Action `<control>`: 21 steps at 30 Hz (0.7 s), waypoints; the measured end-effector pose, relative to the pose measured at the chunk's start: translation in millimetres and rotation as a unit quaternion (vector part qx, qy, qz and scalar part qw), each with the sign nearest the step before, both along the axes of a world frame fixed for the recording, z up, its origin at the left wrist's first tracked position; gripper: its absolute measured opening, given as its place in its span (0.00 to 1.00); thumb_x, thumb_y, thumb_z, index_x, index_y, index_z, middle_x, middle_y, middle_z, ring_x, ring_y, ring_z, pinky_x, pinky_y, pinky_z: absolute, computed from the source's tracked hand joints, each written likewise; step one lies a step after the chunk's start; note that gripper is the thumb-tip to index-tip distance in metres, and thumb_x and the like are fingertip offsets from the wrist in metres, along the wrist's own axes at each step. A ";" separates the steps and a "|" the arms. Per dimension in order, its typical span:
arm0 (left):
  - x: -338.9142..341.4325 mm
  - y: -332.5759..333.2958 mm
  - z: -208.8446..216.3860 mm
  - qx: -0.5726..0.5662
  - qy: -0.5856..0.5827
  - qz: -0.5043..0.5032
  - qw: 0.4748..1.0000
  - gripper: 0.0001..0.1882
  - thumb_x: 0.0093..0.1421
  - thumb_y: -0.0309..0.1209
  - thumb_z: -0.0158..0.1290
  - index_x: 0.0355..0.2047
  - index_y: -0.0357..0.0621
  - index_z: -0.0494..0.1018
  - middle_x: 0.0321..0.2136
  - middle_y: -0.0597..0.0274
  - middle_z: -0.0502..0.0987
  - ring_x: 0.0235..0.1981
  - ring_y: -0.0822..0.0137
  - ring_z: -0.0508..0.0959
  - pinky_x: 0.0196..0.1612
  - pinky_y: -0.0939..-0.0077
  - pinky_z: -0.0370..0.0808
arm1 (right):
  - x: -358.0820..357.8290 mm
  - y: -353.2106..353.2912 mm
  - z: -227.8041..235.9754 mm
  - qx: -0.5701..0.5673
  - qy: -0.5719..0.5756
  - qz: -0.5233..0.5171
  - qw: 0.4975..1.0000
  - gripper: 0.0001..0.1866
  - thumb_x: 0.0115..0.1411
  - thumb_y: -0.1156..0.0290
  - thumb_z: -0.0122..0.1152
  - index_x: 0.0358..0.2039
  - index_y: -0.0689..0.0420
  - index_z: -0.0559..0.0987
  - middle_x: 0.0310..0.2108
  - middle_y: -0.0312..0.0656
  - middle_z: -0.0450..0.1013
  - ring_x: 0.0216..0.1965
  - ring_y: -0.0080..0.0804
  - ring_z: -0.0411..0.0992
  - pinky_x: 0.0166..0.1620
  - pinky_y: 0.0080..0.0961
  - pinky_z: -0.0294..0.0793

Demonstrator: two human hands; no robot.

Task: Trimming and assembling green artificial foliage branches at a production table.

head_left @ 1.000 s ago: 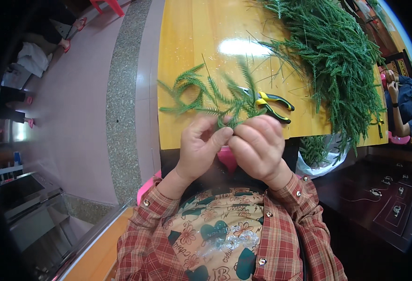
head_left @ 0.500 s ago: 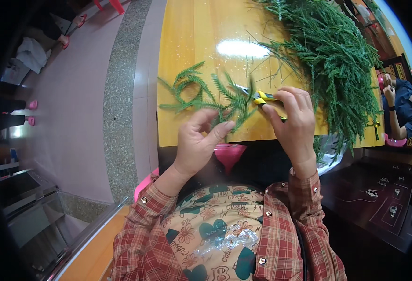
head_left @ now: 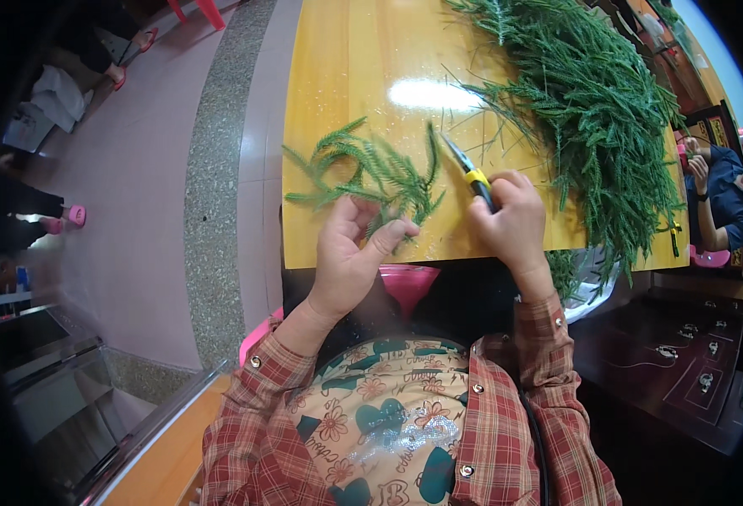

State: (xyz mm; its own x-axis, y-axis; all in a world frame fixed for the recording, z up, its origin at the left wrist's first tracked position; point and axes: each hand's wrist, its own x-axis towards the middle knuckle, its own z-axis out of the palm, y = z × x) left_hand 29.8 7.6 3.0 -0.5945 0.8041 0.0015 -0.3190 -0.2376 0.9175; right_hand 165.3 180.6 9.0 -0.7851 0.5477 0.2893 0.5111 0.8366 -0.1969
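My right hand [head_left: 510, 221] grips yellow-handled pliers [head_left: 469, 171] over the near edge of the yellow wooden table [head_left: 354, 67], the metal tip pointing up and left toward a green sprig. My left hand [head_left: 350, 253] pinches the stems of a small bunch of green fern-like sprigs [head_left: 363, 173] between thumb and fingers; the bunch fans out to the left on the table. The two hands are apart, with the bunch's tips between them.
A big heap of the same green sprigs [head_left: 591, 110] covers the table's right side. A pink stool [head_left: 409, 278] shows under the table edge. Another person [head_left: 721, 185] sits at far right. Tiled floor [head_left: 143, 194] lies to the left.
My hands were together on the bunch. My right hand moved right, picked up the pliers from the table and now points them at the sprigs. My left hand stays on the stems.
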 end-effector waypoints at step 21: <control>-2.5 -5.4 0.9 -0.068 0.037 0.050 0.996 0.13 0.54 0.24 0.60 0.37 0.36 0.68 0.32 0.65 0.72 0.32 0.75 0.74 0.35 0.83 0.73 | 34.0 -44.6 23.8 -0.687 0.215 0.135 0.681 0.14 0.47 0.62 0.62 0.24 0.60 0.72 0.50 0.52 0.65 0.50 0.40 0.66 0.58 0.36 0.58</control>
State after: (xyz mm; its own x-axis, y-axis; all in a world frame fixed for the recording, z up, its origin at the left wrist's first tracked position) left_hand 27.3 2.2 3.9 -0.6737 0.7369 -0.0560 -0.2298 -0.1368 0.9636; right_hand 199.3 136.0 32.8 -0.9152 0.3857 -0.1166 0.0243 -0.2361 -0.9714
